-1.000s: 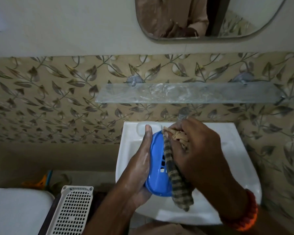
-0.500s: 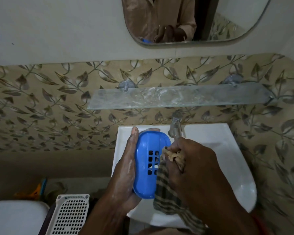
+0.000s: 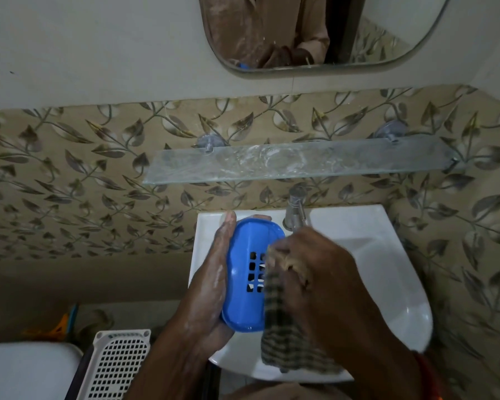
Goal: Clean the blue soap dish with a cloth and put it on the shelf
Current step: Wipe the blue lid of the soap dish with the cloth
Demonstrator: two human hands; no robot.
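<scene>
The blue soap dish (image 3: 244, 272) is held above the white sink (image 3: 387, 255), its slotted inside facing me. My left hand (image 3: 211, 284) grips it from the left and underneath, with fingertips wrapped over its far end. My right hand (image 3: 315, 272) holds a bunched checked cloth (image 3: 283, 336) pressed against the right half of the dish, and the loose end of the cloth hangs down over the sink's front rim. A glass shelf (image 3: 298, 161) is fixed to the leaf-patterned wall above the sink, streaked with white residue.
A chrome tap (image 3: 296, 209) stands at the back of the sink, just beyond my right hand. A mirror (image 3: 315, 33) hangs above the shelf. To the lower left stand a white perforated basket (image 3: 116, 365) and a white rounded surface (image 3: 26, 370).
The dish has turned from edge-on to face me, showing its slots. My right hand with the cloth has slid down and right across the dish. The view has shifted slightly.
</scene>
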